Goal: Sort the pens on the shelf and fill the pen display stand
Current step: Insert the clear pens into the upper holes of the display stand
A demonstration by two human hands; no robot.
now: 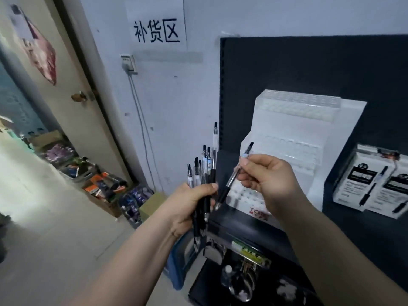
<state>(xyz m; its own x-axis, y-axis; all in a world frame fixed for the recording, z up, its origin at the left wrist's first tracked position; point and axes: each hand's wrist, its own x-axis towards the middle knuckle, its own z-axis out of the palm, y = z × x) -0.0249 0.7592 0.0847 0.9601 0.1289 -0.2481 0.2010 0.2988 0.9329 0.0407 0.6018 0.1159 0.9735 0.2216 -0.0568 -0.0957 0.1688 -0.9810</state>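
My left hand (pixel 190 203) grips a bundle of several clear pens with black grips (pixel 204 173), held upright just left of the shelf's edge. My right hand (pixel 267 180) pinches a single pen (pixel 231 181) of the same kind, tilted with its tip pointing down-left, in front of the white tiered pen display stand (pixel 293 129). The stand sits on the black shelf (pixel 242 226), and all its rows of holes that I can see are empty.
Two white pen boxes (pixel 375 184) stand on the shelf at the right. A black back panel rises behind the stand. Below the shelf hang metal items and a blue crate (pixel 176 261). Boxes of goods line the floor along the left wall.
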